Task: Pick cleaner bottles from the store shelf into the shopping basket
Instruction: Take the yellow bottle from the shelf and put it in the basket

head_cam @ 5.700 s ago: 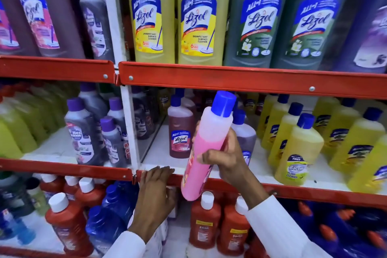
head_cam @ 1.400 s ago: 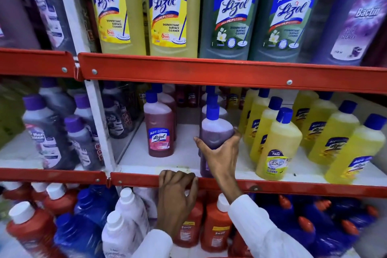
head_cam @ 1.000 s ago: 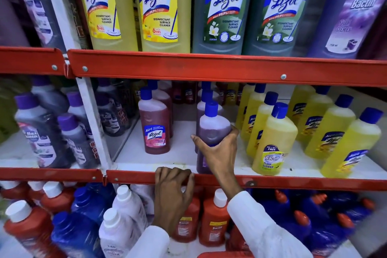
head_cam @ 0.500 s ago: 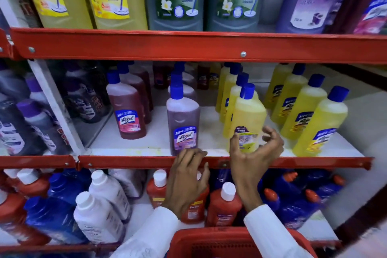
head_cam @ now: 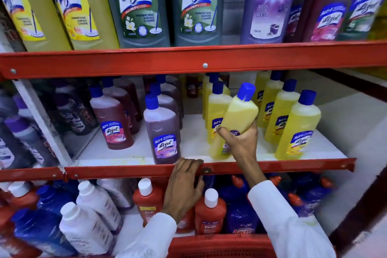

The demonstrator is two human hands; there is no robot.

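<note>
My right hand (head_cam: pixel 240 144) grips a yellow cleaner bottle (head_cam: pixel 238 115) with a blue cap, tilted to the right, its base still low over the white middle shelf (head_cam: pixel 192 140). My left hand (head_cam: pixel 184 184) rests on the shelf's red front rail (head_cam: pixel 272 166), fingers curled over the edge, holding no bottle. The red shopping basket (head_cam: pixel 217 245) shows only its rim at the bottom centre, below my white sleeves. A purple cleaner bottle (head_cam: pixel 162 130) stands upright at the shelf front, just left of the yellow one.
More yellow bottles (head_cam: pixel 297 125) stand in rows on the right, maroon bottles (head_cam: pixel 113 119) on the left. Large bottles fill the top shelf (head_cam: pixel 188 60). Orange (head_cam: pixel 209 211), white (head_cam: pixel 88 228) and blue bottles crowd the bottom shelf. A white upright (head_cam: pixel 41 123) divides the bays.
My right hand let go of the purple bottle, moved right, closed on the front yellow bottle and tipped it. The view shifted right and down, bringing the basket rim in. My left hand stays on the rail.
</note>
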